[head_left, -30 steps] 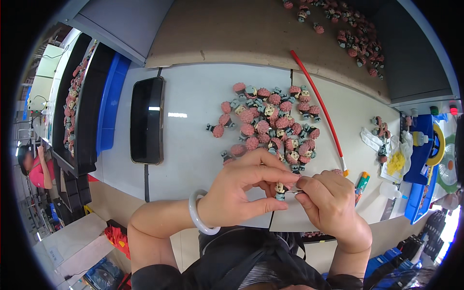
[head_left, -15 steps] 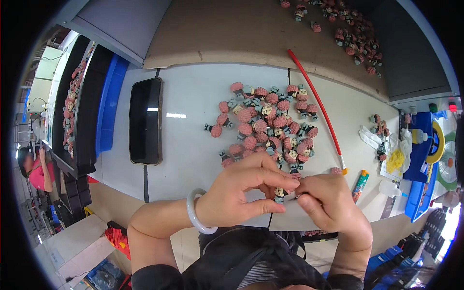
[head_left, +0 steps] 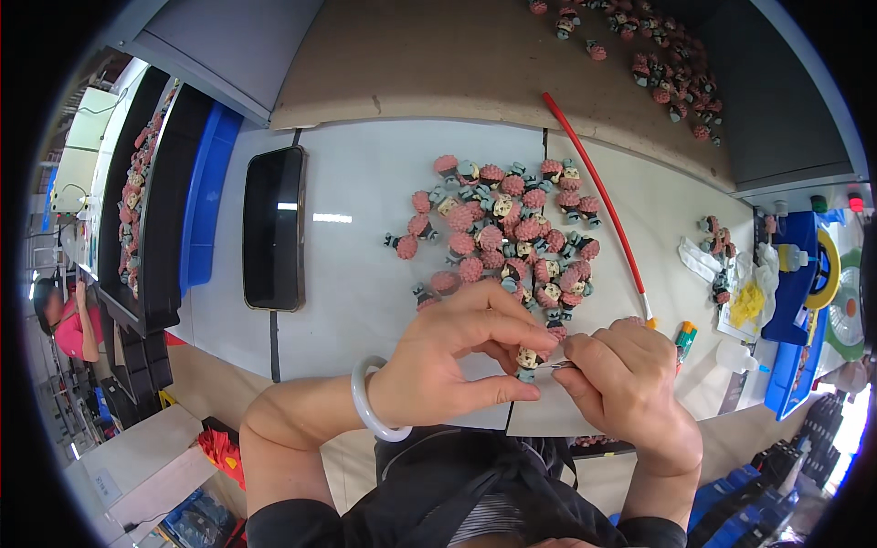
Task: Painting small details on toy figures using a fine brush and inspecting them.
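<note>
My left hand [head_left: 466, 356], with a pale bangle at the wrist, pinches a small figurine [head_left: 527, 360] between thumb and fingers. The figurine has a cream face, pink bumpy hair and a grey-blue lower end. Close on its right, my right hand [head_left: 626, 379] is closed round a thin metal tool [head_left: 559, 364], whose narrow end points at the figurine. Most of this tool is hidden in the fingers, so its exact kind does not show. Just beyond both hands, a pile of similar figurines [head_left: 493, 237] lies on the white tabletop [head_left: 365, 192].
A black phone [head_left: 274, 228] lies at the left. A red-handled brush [head_left: 598, 178] slants along the right side, near a green tube-like item [head_left: 685, 336]. More figurines [head_left: 676, 87] sit on the brown shelf [head_left: 411, 64]. Blue bins [head_left: 206, 192] flank the table; a person [head_left: 73, 320] sits far left.
My right hand has turned and risen slightly, with more of the metal tool showing beside the figurine. It now covers more of the green item. My left hand has barely shifted.
</note>
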